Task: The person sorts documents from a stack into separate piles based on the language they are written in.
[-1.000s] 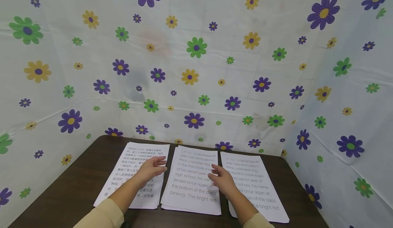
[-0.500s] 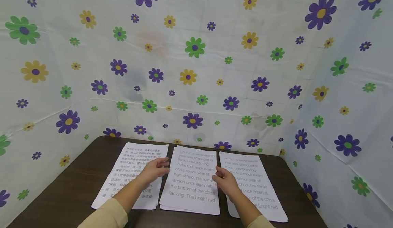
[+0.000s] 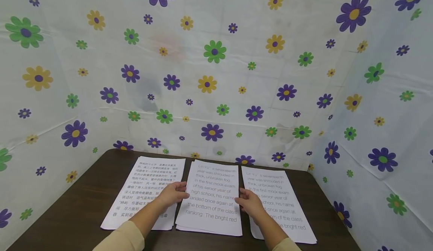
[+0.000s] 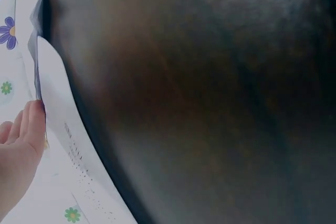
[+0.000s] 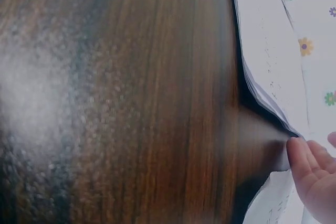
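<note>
Three printed paper stacks lie side by side. Both hands are at the middle stack [image 3: 211, 202], which bears English text. My left hand [image 3: 172, 194] is at its left edge, with the thumb tip over the margin. My right hand [image 3: 251, 202] is at the right edge, its thumb tip likewise over the paper. In the left wrist view the fingers [image 4: 32, 121] of the left hand look straight against a paper edge. The fingertips [image 5: 295, 148] of the right hand meet a sheet edge in the right wrist view. The undersides of the hands are hidden.
A Chinese-text stack [image 3: 138, 194] lies to the left, partly under the left forearm. To the right is another English-text stack [image 3: 280, 206], partly covered by the right hand and forearm. The dark wooden table [image 3: 67, 206] is enclosed by a flower-patterned cloth [image 3: 216, 93].
Both hands have come down toward the middle stack, and the fingers now reach its two side edges. The left hand has also shifted right. The stacks stay in place.
</note>
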`<state>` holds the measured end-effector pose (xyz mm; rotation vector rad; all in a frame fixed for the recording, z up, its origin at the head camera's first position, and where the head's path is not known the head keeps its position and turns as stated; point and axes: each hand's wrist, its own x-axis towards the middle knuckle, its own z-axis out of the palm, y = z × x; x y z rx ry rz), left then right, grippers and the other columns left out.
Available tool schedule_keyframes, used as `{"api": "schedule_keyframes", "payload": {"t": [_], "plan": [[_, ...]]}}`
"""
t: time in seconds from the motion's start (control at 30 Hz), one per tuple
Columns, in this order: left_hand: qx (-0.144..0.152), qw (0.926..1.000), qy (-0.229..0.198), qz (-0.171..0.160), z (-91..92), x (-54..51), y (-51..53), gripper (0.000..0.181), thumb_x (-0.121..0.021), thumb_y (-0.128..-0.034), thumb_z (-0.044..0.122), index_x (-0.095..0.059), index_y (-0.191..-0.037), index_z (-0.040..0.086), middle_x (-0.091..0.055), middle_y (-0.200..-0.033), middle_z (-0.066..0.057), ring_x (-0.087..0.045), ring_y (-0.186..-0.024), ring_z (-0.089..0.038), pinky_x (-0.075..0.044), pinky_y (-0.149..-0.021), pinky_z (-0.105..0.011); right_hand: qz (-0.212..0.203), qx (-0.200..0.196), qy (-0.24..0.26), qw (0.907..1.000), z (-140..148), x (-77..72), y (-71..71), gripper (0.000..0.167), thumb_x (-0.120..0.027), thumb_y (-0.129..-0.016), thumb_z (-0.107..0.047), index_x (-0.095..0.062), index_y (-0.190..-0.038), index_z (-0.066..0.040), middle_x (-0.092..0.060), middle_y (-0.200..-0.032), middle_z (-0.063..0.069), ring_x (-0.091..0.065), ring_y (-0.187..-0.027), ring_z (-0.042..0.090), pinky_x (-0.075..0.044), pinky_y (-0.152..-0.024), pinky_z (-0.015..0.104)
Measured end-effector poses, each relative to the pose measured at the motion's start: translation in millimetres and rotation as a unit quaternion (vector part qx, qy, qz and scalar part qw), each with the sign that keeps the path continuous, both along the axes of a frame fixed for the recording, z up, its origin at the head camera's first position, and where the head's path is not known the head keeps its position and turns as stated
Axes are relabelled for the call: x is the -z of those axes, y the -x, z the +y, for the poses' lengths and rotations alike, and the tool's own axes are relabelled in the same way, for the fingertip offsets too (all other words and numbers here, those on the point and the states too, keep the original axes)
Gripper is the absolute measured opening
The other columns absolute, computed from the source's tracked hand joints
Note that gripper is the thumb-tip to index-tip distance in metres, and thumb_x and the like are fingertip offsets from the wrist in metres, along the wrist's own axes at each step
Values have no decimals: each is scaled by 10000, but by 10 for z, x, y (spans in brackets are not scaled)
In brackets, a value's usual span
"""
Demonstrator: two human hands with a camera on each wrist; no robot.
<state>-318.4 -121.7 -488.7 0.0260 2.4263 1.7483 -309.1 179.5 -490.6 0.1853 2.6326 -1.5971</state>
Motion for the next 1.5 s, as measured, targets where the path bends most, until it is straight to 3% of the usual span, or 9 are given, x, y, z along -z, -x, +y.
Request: {"api": "schedule_keyframes", "payload": {"t": [0.27, 0.6, 0.73, 1.0, 1.27, 1.5], "plan": [[-146, 9992, 361, -55, 28, -2, -4, 625, -709, -815, 102, -482, -1366, -86, -545, -1353, -294, -561, -1231, -416, -550, -940, -444, -101, 2, -101, 9999, 22, 22, 18, 620, -670, -868, -172, -453, -1397, 68, -535, -1305, 331, -619, -1105, 406, -594, -801, 399], [-195, 9991, 269, -270, 32, 15, -17, 624, -703, -823, 88, -464, -1356, -129, -513, -1369, -321, -606, -1165, -402, -570, -902, -410, -169, -130, -53, 9998, 11, 42, 45, 637, -664, -877, -180, -429, -1411, 76, -611, -1207, 270, -653, -978, 266, -592, -794, 386], [-299, 9987, 279, -314, 43, 33, -26, 599, -717, -817, 64, -482, -1329, -141, -577, -1289, -312, -668, -1051, -345, -585, -857, -396, -218, -72, -59, 9997, -2, 57, 50, 640, -664, -881, -192, -427, -1419, 60, -621, -1198, 246, -652, -974, 247, -589, -807, 394], [-576, 9972, 474, -82, 81, 96, -49, 514, -724, -755, -46, -566, -1236, -138, -685, -1078, -233, -686, -858, -211, -597, -759, -358, -251, -1, -96, 9996, -27, 75, 23, 625, -661, -881, -203, -446, -1413, 42, -631, -1188, 228, -651, -944, 223, -584, -804, 384], [-817, 9946, 618, 153, 93, 77, -86, 503, -716, -737, -51, -589, -1218, -128, -667, -1110, -258, -683, -898, -267, -601, -750, -359, -173, -64, -64, 9998, -38, 46, 4, 611, -654, -890, -194, -447, -1405, 61, -614, -1230, 263, -654, -998, 274, -580, -834, 401], [-894, 9946, 512, 115, 100, 66, -89, 471, -691, -765, -26, -591, -1216, -121, -696, -974, -175, -677, -835, -209, -600, -744, -357, -45, -6, -19, 10000, -61, 82, 6, 550, -632, -901, -160, -481, -1376, 71, -609, -1256, 264, -628, -1114, 353, -555, -918, 456]]}}
